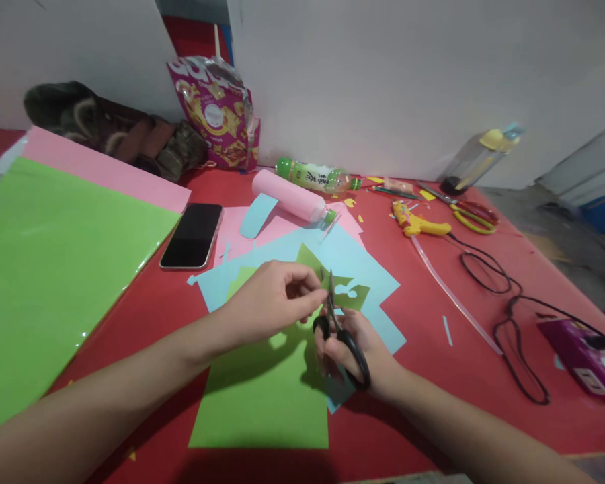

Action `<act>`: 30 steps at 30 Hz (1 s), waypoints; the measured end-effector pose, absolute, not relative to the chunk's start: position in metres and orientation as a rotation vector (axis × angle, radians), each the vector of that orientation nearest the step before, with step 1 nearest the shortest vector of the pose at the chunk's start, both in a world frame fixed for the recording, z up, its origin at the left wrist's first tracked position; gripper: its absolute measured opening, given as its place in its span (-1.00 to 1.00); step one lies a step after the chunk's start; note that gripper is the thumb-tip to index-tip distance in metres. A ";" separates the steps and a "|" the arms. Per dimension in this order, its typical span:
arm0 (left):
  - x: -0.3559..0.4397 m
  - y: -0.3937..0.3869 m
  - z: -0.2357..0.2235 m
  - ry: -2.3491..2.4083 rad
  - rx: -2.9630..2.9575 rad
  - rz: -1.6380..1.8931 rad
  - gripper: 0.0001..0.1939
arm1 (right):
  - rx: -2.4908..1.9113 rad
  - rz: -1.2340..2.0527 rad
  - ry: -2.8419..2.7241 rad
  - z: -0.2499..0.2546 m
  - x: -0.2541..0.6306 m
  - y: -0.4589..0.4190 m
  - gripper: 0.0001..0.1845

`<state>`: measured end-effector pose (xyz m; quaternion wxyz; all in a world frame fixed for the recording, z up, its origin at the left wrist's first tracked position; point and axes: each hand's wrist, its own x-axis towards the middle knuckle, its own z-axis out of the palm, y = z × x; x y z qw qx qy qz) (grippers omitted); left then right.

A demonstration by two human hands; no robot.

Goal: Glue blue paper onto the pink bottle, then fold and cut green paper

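My right hand (pixel 357 339) grips a pair of scissors (pixel 353 359) by the black handles, with the slightly parted blades pointing up and away. Close to the blades, my left hand (pixel 277 296) is closed in a pinch; whatever its fingertips hold is too small or hidden to make out. Beneath both hands lies a green paper sheet (pixel 262 410) with cut edges, over light blue paper (pixel 378 269). A darker green paper piece (pixel 360 296) with cut-out shapes shows just past the scissors.
A pink-wrapped bottle (pixel 287 195) with a blue strip (pixel 258 215) lies beyond my hands, near a drink bottle (pixel 312 176). Left are a phone (pixel 192 235), green sheets (pixel 70 269) and a snack bag (pixel 216 111). Right are a yellow glue gun (pixel 421 225), its cord and other scissors (pixel 468 212).
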<state>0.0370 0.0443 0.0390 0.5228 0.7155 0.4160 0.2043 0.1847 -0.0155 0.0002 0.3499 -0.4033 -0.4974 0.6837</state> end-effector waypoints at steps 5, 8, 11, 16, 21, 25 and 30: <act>0.035 0.046 0.040 1.030 1.764 0.450 -0.83 | -1.025 1.774 -1.277 -0.002 0.184 -0.016 -0.52; 0.034 0.046 0.041 1.044 1.799 0.440 -0.81 | -1.000 1.782 -1.247 -0.006 0.185 -0.016 -0.51; 0.033 0.046 0.043 1.058 1.814 0.436 -0.80 | -0.977 1.770 -1.234 -0.008 0.185 -0.016 -0.50; 0.032 0.047 0.046 1.079 1.807 0.454 -0.81 | -0.941 1.764 -1.200 -0.009 0.184 -0.017 -0.51; 0.030 0.048 0.046 1.094 1.837 0.472 -0.82 | -0.966 1.755 -1.175 -0.008 0.185 -0.018 -0.50; 0.030 0.048 0.046 1.114 1.861 0.508 -0.82 | -0.983 1.752 -1.175 -0.008 0.184 -0.019 -0.51; 0.033 0.047 0.044 1.093 1.856 0.500 -0.83 | -0.990 1.753 -1.201 -0.008 0.184 -0.018 -0.50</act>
